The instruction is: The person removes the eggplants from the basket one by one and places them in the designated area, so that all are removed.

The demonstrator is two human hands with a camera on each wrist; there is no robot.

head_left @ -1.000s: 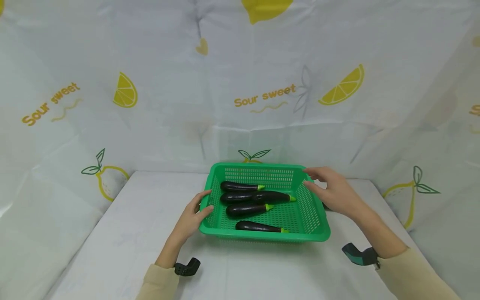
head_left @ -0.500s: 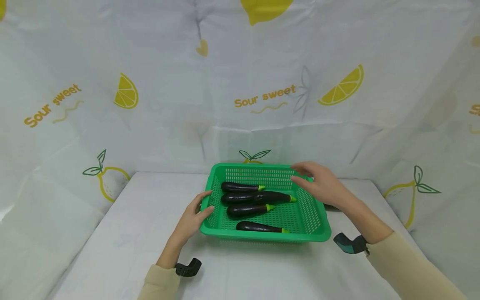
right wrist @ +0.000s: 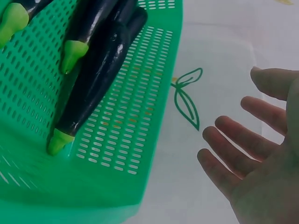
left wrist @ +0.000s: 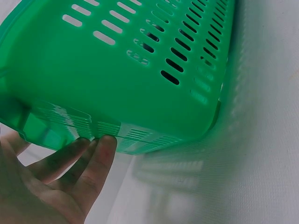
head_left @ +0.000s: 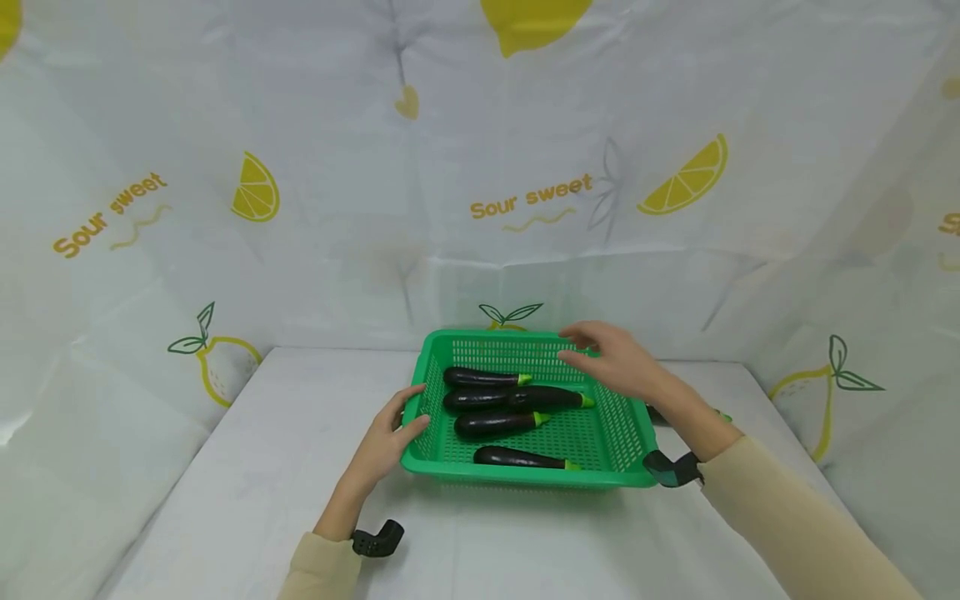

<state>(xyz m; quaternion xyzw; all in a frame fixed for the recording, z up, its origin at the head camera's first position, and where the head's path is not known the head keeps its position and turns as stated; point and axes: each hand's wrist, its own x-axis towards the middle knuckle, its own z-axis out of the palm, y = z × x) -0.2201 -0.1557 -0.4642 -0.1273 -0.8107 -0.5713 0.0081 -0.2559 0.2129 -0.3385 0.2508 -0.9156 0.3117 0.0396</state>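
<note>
A green plastic basket [head_left: 525, 477] with slotted walls stands on the table. Several dark eggplants lie inside it, one near the front [head_left: 517, 457], another at the back [head_left: 480, 377]. My left hand [head_left: 378, 446] grips the basket's left rim, thumb on top. In the left wrist view its fingertips [left wrist: 105, 147] touch the outer wall beneath the rim. Over the basket's back right part hovers my right hand [head_left: 618, 358], fingers apart and holding nothing. The right wrist view shows that hand [right wrist: 261, 154] beside the basket wall, not touching it.
Another eggplant [head_left: 660, 416] lies outside the basket on the right, partly hidden by the right forearm. A white cloth with lemon prints [head_left: 337, 275] hangs behind and at both sides of the white table [head_left: 247, 467].
My right hand has moved left, from the basket's right rim to above its back right part. More of the outside eggplant shows. The left hand stays on the left rim.
</note>
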